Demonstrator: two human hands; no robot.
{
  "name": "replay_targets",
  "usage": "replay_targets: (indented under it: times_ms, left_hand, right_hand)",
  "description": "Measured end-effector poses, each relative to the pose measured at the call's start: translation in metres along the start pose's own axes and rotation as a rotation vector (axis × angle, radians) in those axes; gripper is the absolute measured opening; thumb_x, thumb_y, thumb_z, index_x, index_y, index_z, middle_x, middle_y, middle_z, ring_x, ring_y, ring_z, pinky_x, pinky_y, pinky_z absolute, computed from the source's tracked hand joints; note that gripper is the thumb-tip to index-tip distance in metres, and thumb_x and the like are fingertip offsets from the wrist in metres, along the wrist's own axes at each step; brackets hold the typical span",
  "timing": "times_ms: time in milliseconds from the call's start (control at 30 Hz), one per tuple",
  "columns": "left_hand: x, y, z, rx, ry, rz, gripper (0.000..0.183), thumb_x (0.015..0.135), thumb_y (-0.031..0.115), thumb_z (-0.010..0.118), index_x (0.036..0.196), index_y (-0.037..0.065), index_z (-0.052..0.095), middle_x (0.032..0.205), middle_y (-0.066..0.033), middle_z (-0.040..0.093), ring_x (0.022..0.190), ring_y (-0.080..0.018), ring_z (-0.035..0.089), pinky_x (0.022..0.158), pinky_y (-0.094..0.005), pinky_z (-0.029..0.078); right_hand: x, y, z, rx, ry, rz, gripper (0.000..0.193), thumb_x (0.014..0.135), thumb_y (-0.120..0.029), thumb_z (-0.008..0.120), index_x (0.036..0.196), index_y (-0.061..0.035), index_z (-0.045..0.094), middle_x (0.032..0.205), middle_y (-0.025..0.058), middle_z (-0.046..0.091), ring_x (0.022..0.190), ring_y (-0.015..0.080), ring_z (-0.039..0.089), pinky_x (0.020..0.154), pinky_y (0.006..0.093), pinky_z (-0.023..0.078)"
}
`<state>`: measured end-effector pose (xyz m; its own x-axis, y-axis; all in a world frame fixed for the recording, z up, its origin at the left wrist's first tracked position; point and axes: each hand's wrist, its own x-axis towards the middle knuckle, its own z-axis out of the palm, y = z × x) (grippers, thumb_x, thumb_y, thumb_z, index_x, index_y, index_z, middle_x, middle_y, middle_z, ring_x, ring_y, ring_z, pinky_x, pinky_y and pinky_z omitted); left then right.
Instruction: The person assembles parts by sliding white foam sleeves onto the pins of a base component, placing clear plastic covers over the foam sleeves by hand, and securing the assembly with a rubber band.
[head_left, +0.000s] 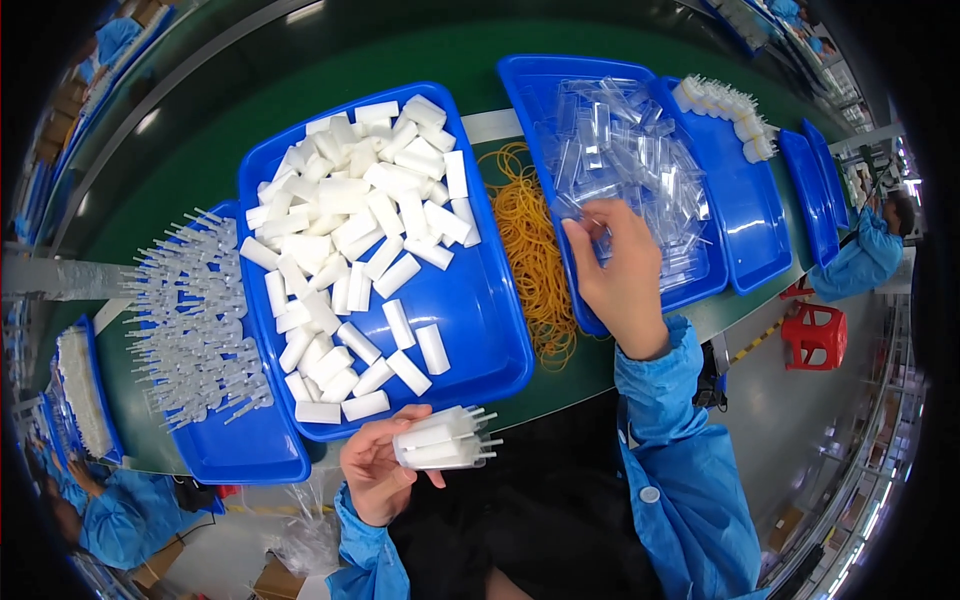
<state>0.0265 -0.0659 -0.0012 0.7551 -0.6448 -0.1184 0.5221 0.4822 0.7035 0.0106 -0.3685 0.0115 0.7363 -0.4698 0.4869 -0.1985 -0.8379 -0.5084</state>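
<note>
My left hand (378,466) holds a small bundle of white plastic pieces (440,440) with thin tips pointing right, below the front edge of the middle blue tray (490,340). That tray holds many loose white plastic blocks (350,230). My right hand (620,270) reaches into the right blue tray (520,80), its fingers among a heap of clear plastic caps (620,150). Whether it grips one cannot be told. A pile of orange rubber bands (530,250) lies on the green belt between the two trays.
A left blue tray (240,450) carries several clear thin-tipped pieces (190,310). Further blue trays (760,210) lie at the right, one with white parts (725,105). A red stool (815,335) stands beside the belt. Other people in blue coats (865,255) work nearby.
</note>
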Motion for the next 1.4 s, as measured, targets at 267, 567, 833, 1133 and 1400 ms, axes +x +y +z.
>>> replay_targets:
  times_ms: [267,567,833,1133,1400]
  left_hand:
    - [-0.008,0.002,-0.002,0.189,0.060,0.070,0.046,0.074,0.008,0.069,0.114,0.002,0.047,0.127,-0.0324,0.039,0.103,-0.0398,0.055,0.058,-0.0375,0.056]
    - [-0.008,0.004,0.009,0.264,0.056,0.190,0.031,0.075,0.001,0.069,0.103,-0.001,0.056,0.125,-0.0297,0.045,0.106,-0.0357,0.056,0.075,-0.0407,0.056]
    - [-0.012,0.004,0.010,0.375,0.076,0.211,0.024,0.073,-0.003,0.069,0.095,-0.003,0.060,0.123,-0.0297,0.047,0.109,-0.0353,0.054,0.082,-0.0409,0.053]
    - [-0.010,0.005,0.010,0.395,0.052,0.212,0.024,0.074,-0.005,0.067,0.098,-0.003,0.061,0.124,-0.0291,0.047,0.113,-0.0348,0.051,0.087,-0.0407,0.050]
    - [-0.007,0.005,0.011,0.463,0.060,0.231,0.020,0.077,-0.001,0.066,0.097,-0.002,0.062,0.123,-0.0273,0.048,0.113,-0.0334,0.051,0.090,-0.0384,0.046]
  right_hand:
    - [-0.039,-0.051,-0.045,1.025,-0.347,0.370,0.014,0.089,-0.006,0.052,0.099,0.0024,0.058,0.082,0.0055,0.055,0.069,0.0080,0.047,0.062,0.0210,0.038]
    - [-0.064,-0.076,-0.039,1.172,-0.442,0.302,0.013,0.089,-0.005,0.051,0.100,0.0024,0.055,0.080,0.0062,0.053,0.066,0.0080,0.044,0.061,0.0204,0.037]
    - [-0.074,-0.081,-0.026,1.065,-0.424,0.130,0.018,0.081,0.000,0.062,0.097,-0.0019,0.054,0.074,0.0040,0.054,0.057,0.0063,0.044,0.053,0.0194,0.034]
    - [-0.070,-0.082,-0.025,1.005,-0.405,0.032,0.019,0.077,-0.001,0.064,0.095,-0.0025,0.056,0.069,0.0051,0.056,0.053,0.0085,0.045,0.043,0.0199,0.031]
    - [-0.075,-0.086,-0.020,0.931,-0.425,0.077,0.018,0.077,0.000,0.064,0.093,-0.0028,0.056,0.068,0.0039,0.054,0.051,0.0071,0.042,0.044,0.0204,0.029]
